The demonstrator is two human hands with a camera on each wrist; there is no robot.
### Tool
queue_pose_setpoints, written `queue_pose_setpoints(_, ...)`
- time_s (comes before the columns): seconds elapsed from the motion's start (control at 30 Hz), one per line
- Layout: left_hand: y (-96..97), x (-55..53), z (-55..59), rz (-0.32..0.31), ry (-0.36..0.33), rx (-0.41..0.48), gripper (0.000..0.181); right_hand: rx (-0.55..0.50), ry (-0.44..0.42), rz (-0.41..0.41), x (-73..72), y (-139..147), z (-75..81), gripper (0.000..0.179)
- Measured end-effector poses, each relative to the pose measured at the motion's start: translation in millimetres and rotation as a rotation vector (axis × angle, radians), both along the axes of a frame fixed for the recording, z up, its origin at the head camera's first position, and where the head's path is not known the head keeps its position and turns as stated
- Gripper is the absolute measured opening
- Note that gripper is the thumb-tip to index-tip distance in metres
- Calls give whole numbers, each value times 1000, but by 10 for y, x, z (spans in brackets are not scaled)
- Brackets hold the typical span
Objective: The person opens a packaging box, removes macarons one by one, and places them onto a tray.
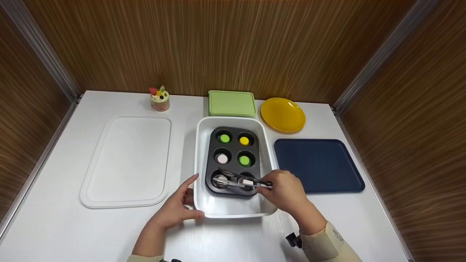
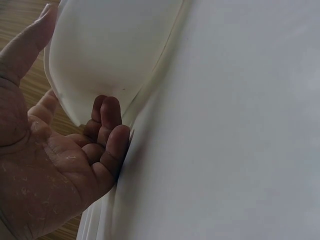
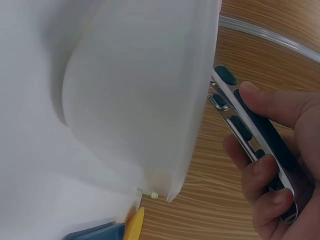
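A white bin (image 1: 231,209) holds a dark muffin tin (image 1: 233,150). In its cups lie green pieces (image 1: 224,138), a yellow piece (image 1: 244,141) and whitish pieces (image 1: 222,158). My right hand (image 1: 285,189) grips metal tongs (image 3: 267,135) with dark handle pads over the bin's right rim. The tongs' tips reach into the front left cup, around a whitish piece (image 1: 221,180); whether they squeeze it I cannot tell. At the bin's left front corner rests my left hand (image 1: 177,205), thumb and forefinger stretched along the rim, the other fingers bent loosely against the outer wall (image 2: 165,150).
Left of the bin lies a flat white lid (image 1: 129,160). A dessert cup (image 1: 160,100) stands at the back left. Behind the bin is a green lidded box (image 1: 232,103); to the right are a yellow plate (image 1: 283,115) and a dark blue tray (image 1: 318,165).
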State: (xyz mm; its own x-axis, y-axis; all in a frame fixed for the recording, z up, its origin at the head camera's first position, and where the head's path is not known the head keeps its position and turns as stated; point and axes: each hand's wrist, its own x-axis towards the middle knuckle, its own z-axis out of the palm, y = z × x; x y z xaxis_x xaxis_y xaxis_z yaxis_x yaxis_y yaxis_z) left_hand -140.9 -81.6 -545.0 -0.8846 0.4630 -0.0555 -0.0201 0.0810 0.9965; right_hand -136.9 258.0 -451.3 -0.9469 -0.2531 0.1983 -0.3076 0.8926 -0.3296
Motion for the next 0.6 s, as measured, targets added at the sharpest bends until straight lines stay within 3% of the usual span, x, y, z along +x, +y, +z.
queue_pose_setpoints(0.33,3,12,6,3,-4,-1,115,109,-12,-18,-23,-106,49,16)
queue_pose_setpoints(0.6,5,10,-11,7,1,-3,116,133,12,-1,-16,-131,36,14)
